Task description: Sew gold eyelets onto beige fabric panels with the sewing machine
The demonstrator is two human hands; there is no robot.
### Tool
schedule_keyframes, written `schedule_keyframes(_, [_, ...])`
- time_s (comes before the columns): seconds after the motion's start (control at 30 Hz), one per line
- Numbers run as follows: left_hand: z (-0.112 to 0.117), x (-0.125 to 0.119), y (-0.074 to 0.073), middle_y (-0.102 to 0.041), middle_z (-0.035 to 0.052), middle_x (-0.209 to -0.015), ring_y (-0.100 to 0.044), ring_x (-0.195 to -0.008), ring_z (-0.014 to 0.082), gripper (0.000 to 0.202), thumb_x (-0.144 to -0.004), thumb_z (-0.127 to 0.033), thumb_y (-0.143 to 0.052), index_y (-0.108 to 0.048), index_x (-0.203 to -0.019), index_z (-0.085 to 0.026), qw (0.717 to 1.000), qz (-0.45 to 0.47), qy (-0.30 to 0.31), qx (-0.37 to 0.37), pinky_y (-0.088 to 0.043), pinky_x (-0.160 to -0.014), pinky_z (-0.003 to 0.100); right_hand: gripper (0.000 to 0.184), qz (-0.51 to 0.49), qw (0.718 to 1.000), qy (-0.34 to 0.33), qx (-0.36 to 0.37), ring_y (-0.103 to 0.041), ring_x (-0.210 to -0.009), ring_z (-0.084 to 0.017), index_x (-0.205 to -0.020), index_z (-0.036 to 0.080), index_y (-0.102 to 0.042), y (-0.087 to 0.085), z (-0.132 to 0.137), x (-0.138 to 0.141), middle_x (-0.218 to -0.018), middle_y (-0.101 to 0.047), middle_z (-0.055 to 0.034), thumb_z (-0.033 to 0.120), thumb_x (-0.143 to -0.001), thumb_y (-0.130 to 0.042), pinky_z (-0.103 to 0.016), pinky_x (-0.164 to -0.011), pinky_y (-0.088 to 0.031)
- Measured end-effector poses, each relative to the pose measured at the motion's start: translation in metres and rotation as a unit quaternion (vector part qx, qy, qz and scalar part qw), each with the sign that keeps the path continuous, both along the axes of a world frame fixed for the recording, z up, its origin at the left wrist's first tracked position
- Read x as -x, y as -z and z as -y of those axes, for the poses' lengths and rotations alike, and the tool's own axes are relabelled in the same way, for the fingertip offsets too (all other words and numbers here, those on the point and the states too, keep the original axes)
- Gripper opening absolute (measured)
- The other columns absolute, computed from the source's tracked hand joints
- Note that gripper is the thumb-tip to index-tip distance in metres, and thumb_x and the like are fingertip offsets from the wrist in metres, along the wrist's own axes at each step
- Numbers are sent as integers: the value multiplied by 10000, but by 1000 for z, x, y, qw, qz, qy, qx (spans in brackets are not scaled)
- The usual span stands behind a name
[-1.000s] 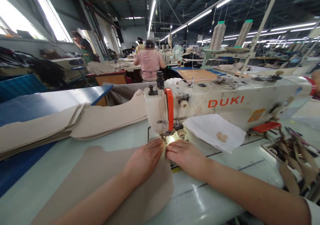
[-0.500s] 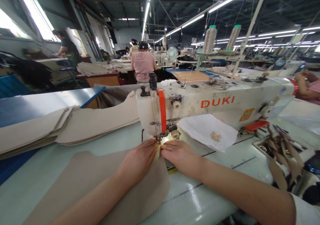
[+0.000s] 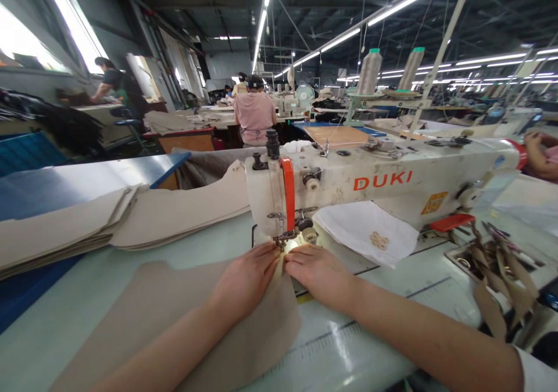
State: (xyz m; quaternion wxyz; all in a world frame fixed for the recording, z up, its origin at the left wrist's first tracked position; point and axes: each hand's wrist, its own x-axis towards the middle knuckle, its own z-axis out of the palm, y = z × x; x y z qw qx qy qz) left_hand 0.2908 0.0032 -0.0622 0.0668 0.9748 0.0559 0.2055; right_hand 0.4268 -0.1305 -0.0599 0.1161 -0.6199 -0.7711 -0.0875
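A beige-grey fabric piece lies on the pale green table, its far edge under the presser foot of a white sewing machine. My left hand rests flat on the fabric, fingers stretched toward the foot, just left of the needle. Close on the other side, my right hand has its fingers bent and pressed together at the fabric's edge; the fingertips partly hide what they grip. A small lamp lights the spot between both hands. The needle tip is too small to make out.
Stacked beige fabric pieces lie to the left. A white cloth with small tan rings sits under the machine arm. At right, a tray holds straps and tools. Thread cones stand behind. Other people work farther off.
The camera view has shifted slightly, so the scene sits a little farther right. Both hands keep their places beside the presser foot, with the fabric nearly unmoved.
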Motion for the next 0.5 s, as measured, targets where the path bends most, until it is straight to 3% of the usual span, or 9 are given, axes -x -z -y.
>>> schedule_keyframes(0.17, [3, 6, 0, -702, 78, -1089, -645, -1022, 201, 302, -912, -231, -388, -672, -999, -173, 999, 13, -14, 29, -503, -944, 354, 80, 9, 1000, -10, 0, -551, -997, -189, -933, 141, -617, 2, 3, 1, -983, -651, -66, 142, -899, -545, -303, -916, -401])
schedule_keyframes(0.37, [28, 46, 1, -682, 76, -1140, -612, -1088, 185, 280, -894, -172, -434, -646, -1077, -165, 999, -4, -29, 23, -479, -979, 330, 87, 44, 991, -115, -51, -557, -932, -170, -902, 158, -610, 11, 10, 17, -969, -653, -50, 170, -917, -525, -310, -905, -425])
schedule_keyframes(0.5, [44, 66, -8, -607, 61, -1273, -562, -1166, 196, 362, -867, -169, -482, -563, -1217, -211, 995, -21, -77, 58, -470, -991, 359, 121, 49, 987, -135, -74, -563, -927, -166, -900, 163, -614, 10, 12, 25, -967, -662, -52, 153, -927, -497, -309, -878, -452])
